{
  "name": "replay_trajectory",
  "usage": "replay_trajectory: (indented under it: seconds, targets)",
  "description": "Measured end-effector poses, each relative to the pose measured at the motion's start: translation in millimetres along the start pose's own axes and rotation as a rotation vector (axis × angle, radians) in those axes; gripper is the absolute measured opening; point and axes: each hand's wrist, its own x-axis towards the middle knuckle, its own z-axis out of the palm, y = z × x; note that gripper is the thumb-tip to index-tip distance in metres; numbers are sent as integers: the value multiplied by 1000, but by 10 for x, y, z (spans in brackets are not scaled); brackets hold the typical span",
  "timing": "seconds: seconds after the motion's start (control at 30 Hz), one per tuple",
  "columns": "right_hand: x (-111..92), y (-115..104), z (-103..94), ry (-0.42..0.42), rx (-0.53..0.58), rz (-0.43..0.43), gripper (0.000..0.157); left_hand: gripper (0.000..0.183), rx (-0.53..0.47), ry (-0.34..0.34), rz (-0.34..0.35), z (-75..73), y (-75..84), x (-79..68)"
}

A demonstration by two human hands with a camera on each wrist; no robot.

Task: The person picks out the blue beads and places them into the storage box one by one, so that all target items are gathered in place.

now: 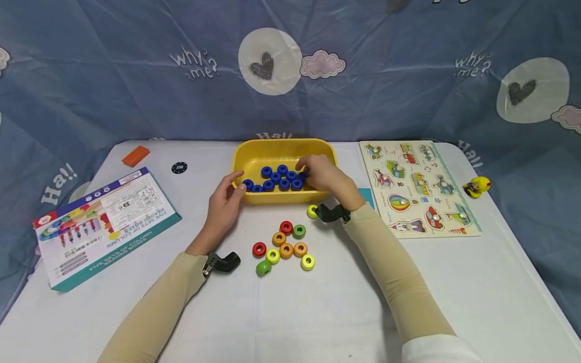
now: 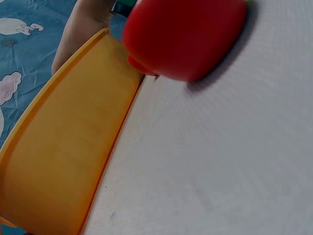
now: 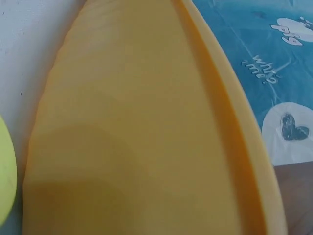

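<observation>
A yellow plastic tub (image 1: pixel 281 198) holds several blue beads (image 1: pixel 276 177) gathered toward its front. My left hand (image 1: pixel 222 206) holds the tub's front left corner, its thumb at the rim. Inside the tub's right side, my right hand (image 1: pixel 321 174) has its fingers curled down and pinches a blue bead (image 1: pixel 303 176), partly hidden by the fingers. Several loose beads lie on the table before the tub: red (image 1: pixel 259 249), orange (image 1: pixel 286 250), green (image 1: pixel 263 267) and yellow (image 1: pixel 307 262). Close up in the left wrist view is a red bead (image 2: pixel 183 36) beside the tub wall (image 2: pixel 63 147).
A bead-set box (image 1: pixel 109 227) lies at left, with an orange block (image 1: pixel 135 156) and a black chip (image 1: pixel 179 167) behind it. On the right are a picture puzzle board (image 1: pixel 419 189), a blue piece (image 1: pixel 366 197) partly under the arm, and a yellow duck figure (image 1: pixel 477 187).
</observation>
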Motion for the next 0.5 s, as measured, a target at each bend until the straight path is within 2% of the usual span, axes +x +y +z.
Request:
replay_trajectory:
  seconds: [0.5]
  targets:
    - [5,9,4,11,39,11,39,42,1,-3,-5,1,9,-10]
